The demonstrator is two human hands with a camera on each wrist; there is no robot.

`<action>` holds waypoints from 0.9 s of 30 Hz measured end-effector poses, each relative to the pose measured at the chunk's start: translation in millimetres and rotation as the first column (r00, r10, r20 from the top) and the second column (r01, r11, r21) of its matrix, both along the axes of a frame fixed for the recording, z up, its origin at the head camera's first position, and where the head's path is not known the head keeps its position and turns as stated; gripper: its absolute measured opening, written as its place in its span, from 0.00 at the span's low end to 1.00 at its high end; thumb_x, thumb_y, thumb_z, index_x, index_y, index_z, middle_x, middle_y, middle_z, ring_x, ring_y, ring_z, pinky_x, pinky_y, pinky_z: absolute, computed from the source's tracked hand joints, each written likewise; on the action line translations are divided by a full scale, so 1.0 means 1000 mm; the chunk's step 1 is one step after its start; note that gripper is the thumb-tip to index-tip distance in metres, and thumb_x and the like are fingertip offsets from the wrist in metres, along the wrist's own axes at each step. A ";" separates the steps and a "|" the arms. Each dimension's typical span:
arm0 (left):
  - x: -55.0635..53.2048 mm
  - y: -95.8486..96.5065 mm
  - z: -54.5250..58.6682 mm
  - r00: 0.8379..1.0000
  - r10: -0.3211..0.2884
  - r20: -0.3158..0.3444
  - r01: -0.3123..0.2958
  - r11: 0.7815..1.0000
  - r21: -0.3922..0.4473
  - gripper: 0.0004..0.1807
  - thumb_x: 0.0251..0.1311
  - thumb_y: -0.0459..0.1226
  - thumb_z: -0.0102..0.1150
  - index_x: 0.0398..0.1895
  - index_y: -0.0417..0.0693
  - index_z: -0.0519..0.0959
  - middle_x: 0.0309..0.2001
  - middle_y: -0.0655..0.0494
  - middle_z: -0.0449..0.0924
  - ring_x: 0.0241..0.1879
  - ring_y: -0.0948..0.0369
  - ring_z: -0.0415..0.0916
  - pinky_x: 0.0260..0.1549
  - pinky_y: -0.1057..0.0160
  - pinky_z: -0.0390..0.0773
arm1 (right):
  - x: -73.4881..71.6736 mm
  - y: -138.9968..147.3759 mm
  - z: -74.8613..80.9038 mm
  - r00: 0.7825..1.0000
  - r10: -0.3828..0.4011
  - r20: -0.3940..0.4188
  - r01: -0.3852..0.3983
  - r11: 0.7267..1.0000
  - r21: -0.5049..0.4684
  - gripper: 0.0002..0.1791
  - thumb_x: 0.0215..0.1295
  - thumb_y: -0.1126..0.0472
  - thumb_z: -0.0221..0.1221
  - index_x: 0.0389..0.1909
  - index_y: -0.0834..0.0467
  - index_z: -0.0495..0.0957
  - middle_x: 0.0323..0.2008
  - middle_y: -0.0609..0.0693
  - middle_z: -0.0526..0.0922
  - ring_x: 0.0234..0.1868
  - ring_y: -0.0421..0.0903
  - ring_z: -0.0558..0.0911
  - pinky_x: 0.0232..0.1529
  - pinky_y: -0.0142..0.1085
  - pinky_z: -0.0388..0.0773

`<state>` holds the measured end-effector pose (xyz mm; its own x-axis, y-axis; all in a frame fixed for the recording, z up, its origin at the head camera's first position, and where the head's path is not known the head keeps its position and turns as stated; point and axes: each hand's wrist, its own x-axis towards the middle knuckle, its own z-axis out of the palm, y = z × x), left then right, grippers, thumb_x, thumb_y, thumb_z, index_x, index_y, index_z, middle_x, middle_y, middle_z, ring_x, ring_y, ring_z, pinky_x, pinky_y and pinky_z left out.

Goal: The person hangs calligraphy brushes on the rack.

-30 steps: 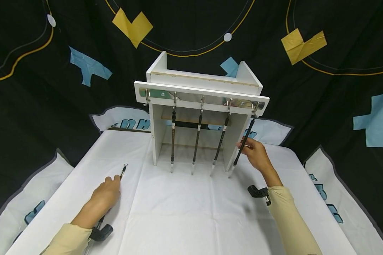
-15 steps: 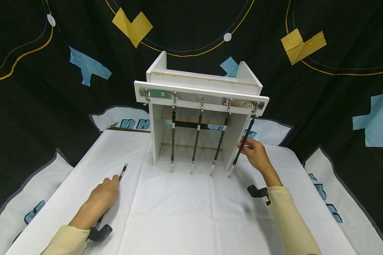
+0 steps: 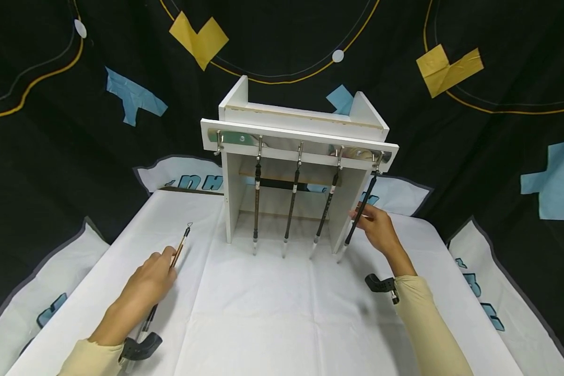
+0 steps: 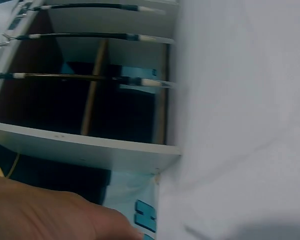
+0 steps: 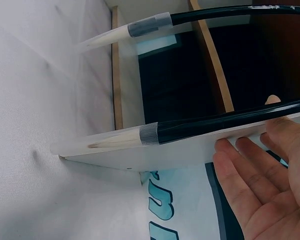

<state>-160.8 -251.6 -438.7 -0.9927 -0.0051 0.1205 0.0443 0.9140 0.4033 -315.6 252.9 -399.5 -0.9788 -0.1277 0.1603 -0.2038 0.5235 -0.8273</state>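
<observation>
On the left of the white-covered table, my left hand (image 3: 145, 282) grips a calligraphy brush (image 3: 183, 243). Its wire loop points away from me, and its clear-capped tip lies back under the wrist. In the left wrist view part of the hand (image 4: 55, 215) fills the lower left corner; the held brush is out of sight there. My right hand (image 3: 378, 230) holds the right side panel (image 5: 190, 152) of a white wooden shelf unit (image 3: 301, 116), fingers against its outer face and thumb tip over the inside. Just in front of that hand hangs a black brush (image 3: 364, 209) with a capped tip.
A metal hook rail (image 3: 282, 143) runs along the unit's front. Several capped brushes (image 3: 256, 203) hang from it side by side. The leftmost hook (image 3: 218, 141) holds no brush. Black curtain (image 3: 282, 31) with taped shapes stands behind the table (image 3: 254, 324).
My left hand has shifted slightly, and the brush's loop end has moved forward and up from the table. The right hand stays on the side panel. The head view has shifted very slightly.
</observation>
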 end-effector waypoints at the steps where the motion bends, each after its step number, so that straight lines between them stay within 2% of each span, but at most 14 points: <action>1: 0.001 0.001 0.002 1.000 0.001 -0.019 -0.001 1.000 0.008 0.19 0.68 0.27 0.57 0.60 0.28 0.72 0.35 0.36 0.78 0.27 0.48 0.75 0.23 0.48 0.76 | 0.000 0.000 0.000 1.000 0.001 -0.001 -0.001 1.000 0.000 0.23 0.79 0.50 0.61 0.60 0.66 0.78 0.65 0.68 0.80 0.65 0.66 0.82 0.68 0.62 0.74; 9: 0.010 0.008 0.023 0.994 0.023 -0.104 -0.011 0.994 0.113 0.20 0.73 0.31 0.56 0.66 0.36 0.72 0.43 0.41 0.80 0.38 0.48 0.81 0.27 0.54 0.75 | 0.000 0.000 -0.001 1.000 -0.005 -0.027 0.005 1.000 0.016 0.24 0.78 0.48 0.62 0.59 0.66 0.80 0.65 0.68 0.80 0.62 0.65 0.84 0.66 0.61 0.77; 13: 0.014 0.013 0.034 0.985 0.032 -0.172 -0.007 0.989 0.149 0.21 0.74 0.32 0.56 0.68 0.39 0.71 0.46 0.40 0.81 0.44 0.43 0.83 0.31 0.49 0.78 | -0.001 0.000 -0.001 1.000 -0.003 -0.024 0.004 1.000 0.019 0.25 0.78 0.48 0.61 0.58 0.66 0.80 0.65 0.68 0.80 0.63 0.65 0.83 0.66 0.61 0.77; 16: 0.016 0.018 0.041 0.968 0.042 -0.248 0.000 0.986 0.167 0.22 0.74 0.31 0.58 0.68 0.39 0.72 0.46 0.39 0.82 0.45 0.42 0.84 0.33 0.44 0.78 | -0.001 0.000 -0.002 1.000 0.002 -0.019 -0.002 1.000 0.012 0.25 0.79 0.48 0.61 0.60 0.66 0.79 0.66 0.68 0.79 0.63 0.66 0.83 0.67 0.60 0.77; 19: 0.019 0.025 0.047 0.945 0.061 -0.322 0.001 0.982 0.189 0.23 0.73 0.30 0.59 0.69 0.40 0.72 0.46 0.39 0.82 0.44 0.42 0.84 0.34 0.43 0.80 | -0.001 -0.001 -0.003 1.000 0.000 -0.013 0.000 1.000 0.009 0.25 0.79 0.49 0.60 0.61 0.66 0.78 0.66 0.69 0.79 0.64 0.66 0.82 0.67 0.60 0.77; 23: 0.021 0.036 0.056 0.906 0.087 -0.414 0.006 0.976 0.218 0.24 0.73 0.29 0.60 0.71 0.40 0.72 0.48 0.40 0.81 0.44 0.43 0.84 0.33 0.46 0.81 | -0.001 -0.001 -0.003 1.000 -0.009 -0.008 0.009 1.000 0.013 0.25 0.80 0.49 0.60 0.61 0.67 0.78 0.66 0.68 0.79 0.65 0.65 0.82 0.67 0.59 0.77; 27: 0.018 0.046 0.063 0.873 0.106 -0.475 0.017 0.969 0.247 0.25 0.73 0.29 0.60 0.71 0.39 0.73 0.49 0.39 0.80 0.44 0.44 0.83 0.35 0.46 0.82 | 0.000 -0.002 -0.003 1.000 -0.008 0.001 0.008 1.000 0.000 0.25 0.79 0.49 0.60 0.61 0.67 0.77 0.67 0.68 0.79 0.66 0.65 0.81 0.68 0.58 0.77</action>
